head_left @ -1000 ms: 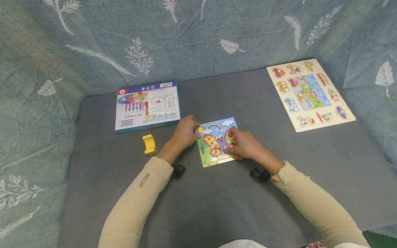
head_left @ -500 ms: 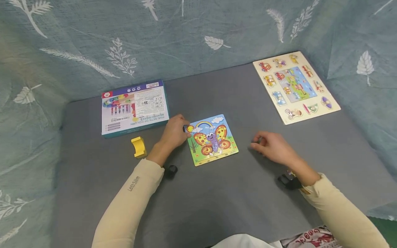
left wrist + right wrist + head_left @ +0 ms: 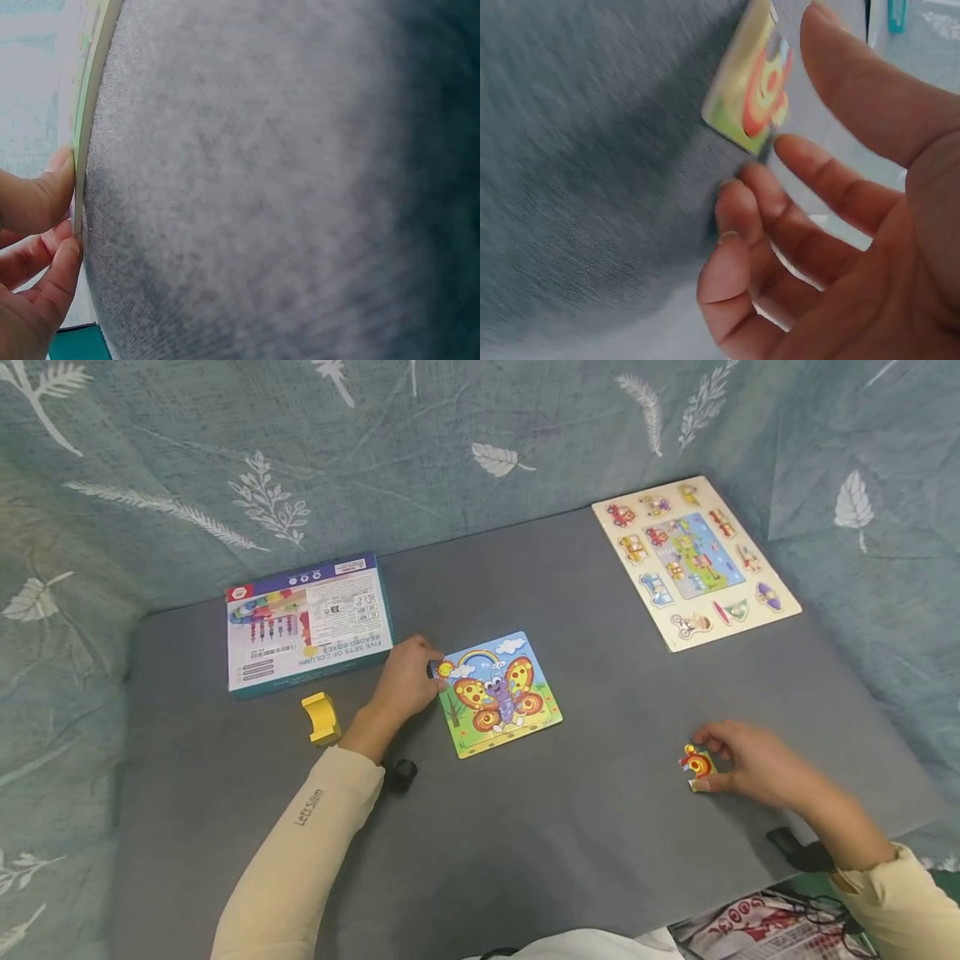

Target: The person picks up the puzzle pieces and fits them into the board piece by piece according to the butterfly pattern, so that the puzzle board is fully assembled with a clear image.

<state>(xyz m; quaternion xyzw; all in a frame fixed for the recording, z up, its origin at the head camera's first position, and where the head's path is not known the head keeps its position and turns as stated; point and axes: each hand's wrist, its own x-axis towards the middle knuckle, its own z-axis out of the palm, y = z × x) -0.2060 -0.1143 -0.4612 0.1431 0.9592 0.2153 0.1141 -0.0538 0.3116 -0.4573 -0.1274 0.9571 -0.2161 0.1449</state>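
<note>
A square butterfly puzzle board (image 3: 506, 693) lies mid-table. My left hand (image 3: 408, 677) pinches its left corner, thumb above and fingers at the underside, as the left wrist view shows at the board's thin edge (image 3: 88, 112). Off to the right is a small puzzle piece (image 3: 701, 763) with a red and yellow swirl. Around it my right hand (image 3: 765, 768) spreads thumb and index finger. In the right wrist view the piece (image 3: 759, 90) sits beside the fingertips, with a gap to the thumb; the other fingers are loosely bent. Finger contact with it is unclear.
A bead-set box (image 3: 307, 627) stands at the back left, with a yellow arched block (image 3: 321, 718) in front of it. A wooden peg puzzle (image 3: 776, 602) lies at the back right. Patterned cloth (image 3: 420, 468) hangs behind the grey table (image 3: 525, 852).
My right hand has left the butterfly board and moved right to the small puzzle piece, its fingers spreading. The left hand keeps hold of the board's corner. The head view has shifted right.
</note>
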